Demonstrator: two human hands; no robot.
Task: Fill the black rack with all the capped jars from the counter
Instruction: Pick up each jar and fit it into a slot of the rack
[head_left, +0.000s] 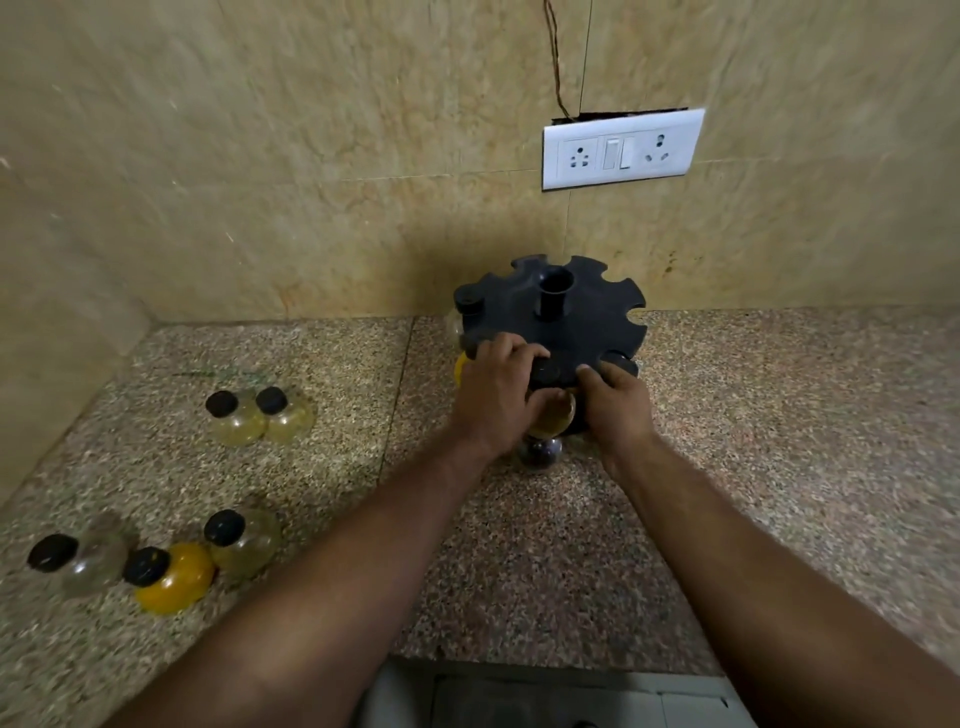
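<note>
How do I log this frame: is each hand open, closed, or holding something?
Left hand: closed, fingers curled over the black rack at its near rim.
Right hand: closed on the capped jar at the rack's near slot.

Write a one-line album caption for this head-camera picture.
A person's left hand and right hand hold a capped jar at the near slot of the black rack; five more jars wait on the counter.

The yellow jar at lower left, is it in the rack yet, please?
Out: the yellow jar sits on the counter, well left of the black rack.
</note>
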